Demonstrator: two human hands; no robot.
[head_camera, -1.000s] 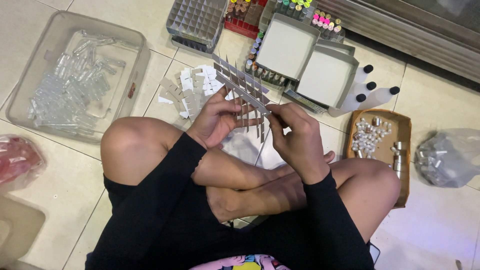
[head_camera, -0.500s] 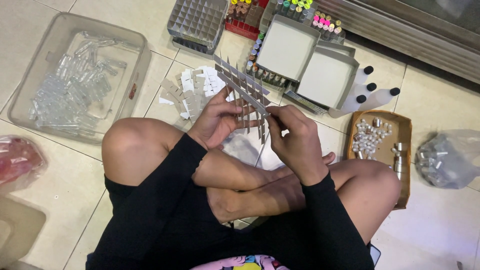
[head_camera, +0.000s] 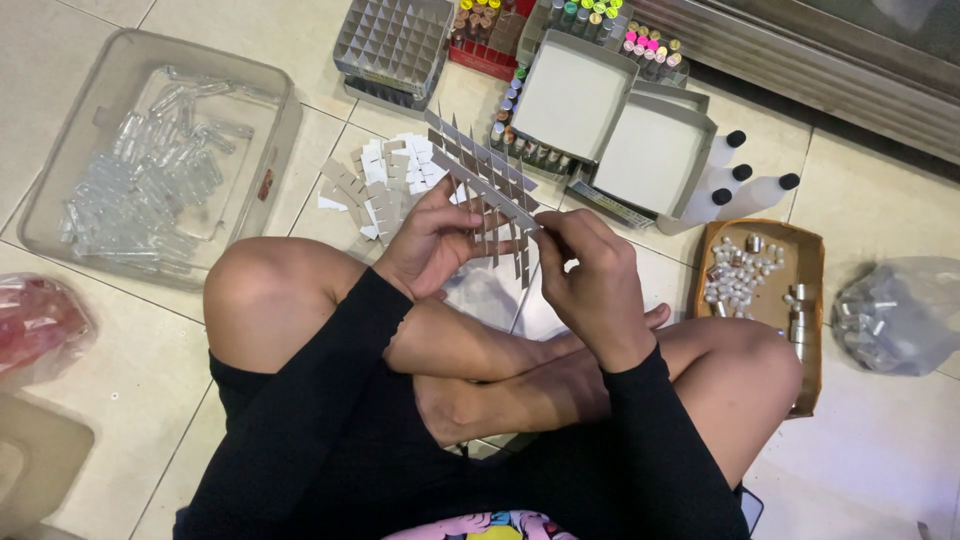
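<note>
I sit cross-legged on a tiled floor. Both hands hold a grey cardboard divider grid (head_camera: 480, 175), made of slotted strips that cross each other. My left hand (head_camera: 428, 245) grips its lower left side from beneath. My right hand (head_camera: 590, 275) pinches one strip at the grid's right end. Several strips hang down between my hands. A pile of loose slotted cardboard strips (head_camera: 380, 180) lies on the floor just beyond my left hand.
A clear plastic tub (head_camera: 70, 150) of small clear vials sits at the left. A finished grey divider grid (head_camera: 393, 42), open white boxes (head_camera: 610, 120), colour-capped vials, three black-capped white bottles (head_camera: 735, 185), a cardboard tray of small caps (head_camera: 812, 300) and a plastic bag (head_camera: 900, 315) lie around.
The hands and the grid stay almost still; the fingers shift slightly on the strips.
</note>
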